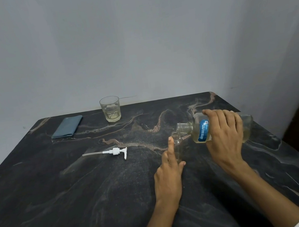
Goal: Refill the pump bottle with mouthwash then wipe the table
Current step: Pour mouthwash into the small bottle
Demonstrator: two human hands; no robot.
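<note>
A small clear pump bottle (178, 145) stands upright on the dark marbled table (78, 190), without its pump. My left hand (169, 170) grips its lower body, with the index finger stretched up along its side. My right hand (224, 135) grips a large clear mouthwash bottle (201, 131) with a blue label, tipped on its side. Its open mouth sits right over the small bottle's neck. The white pump head (114, 152) with its long tube lies flat on the table, to the left.
A glass (110, 109) with a little pale liquid stands at the table's far edge. A folded blue-grey cloth (67, 126) lies at the far left. A grey wall rises behind the table, and a dark door edge shows at the right.
</note>
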